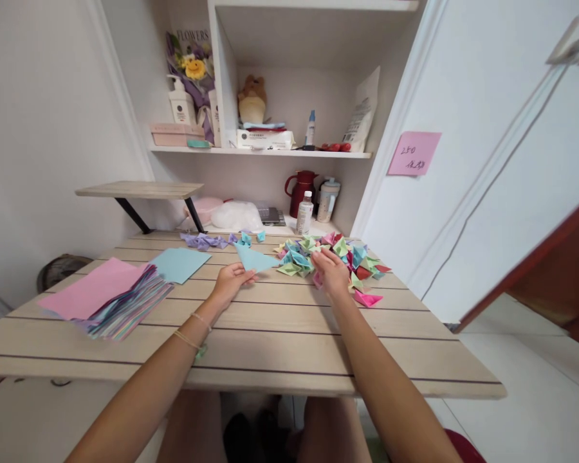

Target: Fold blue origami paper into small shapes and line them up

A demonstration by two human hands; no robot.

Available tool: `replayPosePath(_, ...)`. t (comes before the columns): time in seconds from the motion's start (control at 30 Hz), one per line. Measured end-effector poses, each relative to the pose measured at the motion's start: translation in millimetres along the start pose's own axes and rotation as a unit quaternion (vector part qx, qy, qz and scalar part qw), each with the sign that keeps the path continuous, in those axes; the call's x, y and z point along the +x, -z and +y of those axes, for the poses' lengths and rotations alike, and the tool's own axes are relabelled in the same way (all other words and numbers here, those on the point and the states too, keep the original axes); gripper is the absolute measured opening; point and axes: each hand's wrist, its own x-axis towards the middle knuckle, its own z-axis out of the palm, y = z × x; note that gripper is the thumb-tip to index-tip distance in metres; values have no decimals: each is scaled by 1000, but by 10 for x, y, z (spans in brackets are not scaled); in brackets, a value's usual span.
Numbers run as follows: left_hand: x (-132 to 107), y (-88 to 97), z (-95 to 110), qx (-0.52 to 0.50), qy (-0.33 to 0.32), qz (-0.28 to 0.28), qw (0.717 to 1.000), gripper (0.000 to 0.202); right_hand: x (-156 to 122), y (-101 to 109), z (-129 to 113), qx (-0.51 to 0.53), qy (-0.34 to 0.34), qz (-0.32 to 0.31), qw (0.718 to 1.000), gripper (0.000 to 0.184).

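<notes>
My left hand (pixel 232 283) pinches a light blue sheet of paper folded into a triangle (pixel 257 259), held by its lower edge above the table. My right hand (pixel 332 270) is at the front of a pile of small folded paper pieces (pixel 296 257) in many colours. Its fingers are loosely bent, and I make out nothing held in them. Right of that hand lies a bright pink folded piece (pixel 368 299). Purple folded pieces (pixel 203 241) and blue ones (pixel 244 238) sit along the table's back edge.
On the left of the slatted table (pixel 270 350) is a stack of coloured paper (pixel 125 305), topped by a pink sheet (pixel 94 286). A blue square sheet (pixel 181 265) lies beside it. Behind stand a bottle (pixel 305 215), a red jug (pixel 302 193) and a small raised shelf (pixel 139 189).
</notes>
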Motion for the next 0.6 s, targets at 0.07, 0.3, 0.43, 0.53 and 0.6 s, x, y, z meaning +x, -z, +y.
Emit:
replayPosePath(0.07, 37, 72, -15, 12, -2, -22, 1000, 28, -9, -4, -1, -31, -44, -63, 997, 37)
replayPosePath(0.3, 22, 25, -85, -12, 32, -140, 990, 25, -306, -276, 86, -116, -176, -284, 935, 31)
replayPosePath(0.43, -10, 7, -85, -48, 55, -149, 986, 22, -369, -302, 82, -111, -198, -306, 925, 32)
replayPosePath(0.53, -19, 5, -72, -85, 62, -135, 985, 24, -363, -288, 80, -112, -202, -311, 922, 32)
replayPosePath(0.6, -22, 2, -65, -106, 61, -123, 985, 23, -359, -283, 86, -112, -199, -315, 921, 31)
